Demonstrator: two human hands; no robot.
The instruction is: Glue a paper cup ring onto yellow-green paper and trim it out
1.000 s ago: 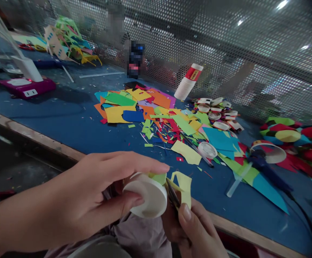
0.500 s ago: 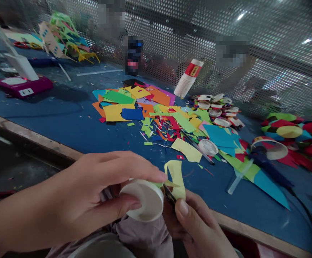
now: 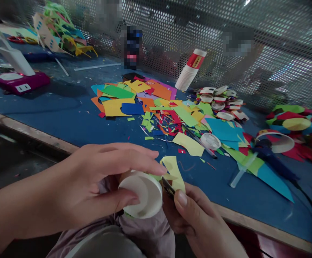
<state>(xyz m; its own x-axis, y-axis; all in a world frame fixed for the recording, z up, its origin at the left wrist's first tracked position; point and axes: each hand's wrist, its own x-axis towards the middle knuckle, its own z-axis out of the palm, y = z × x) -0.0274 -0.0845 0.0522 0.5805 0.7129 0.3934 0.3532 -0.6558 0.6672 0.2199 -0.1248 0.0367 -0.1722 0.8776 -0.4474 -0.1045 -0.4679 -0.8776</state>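
My left hand point(image 3: 102, 182) grips a short white paper cup point(image 3: 147, 197), thumb inside its opening and fingers over the far side. A bit of green paper shows at the cup's rim. In my right hand point(image 3: 196, 215) is a dark narrow-bladed tool point(image 3: 168, 188), its tip close to the cup's right side and my left fingertips. Most of this tool is hidden by my fingers, so its exact kind is unclear. A curled pale yellow paper strip point(image 3: 176, 172) stands up just beyond the blade. Both hands are over my lap at the table's edge.
Coloured paper scraps point(image 3: 123, 91) cover the middle of the blue table point(image 3: 64, 118). Behind them leans a stack of paper cups point(image 3: 188, 73). A glue gun point(image 3: 274, 161) with its cord lies on the right, a purple power strip point(image 3: 34, 82) on the left.
The view has shifted slightly. My hands keep nearly the same grip on the cup and the tool, and the yellow strip leans a little more to the left at its top.
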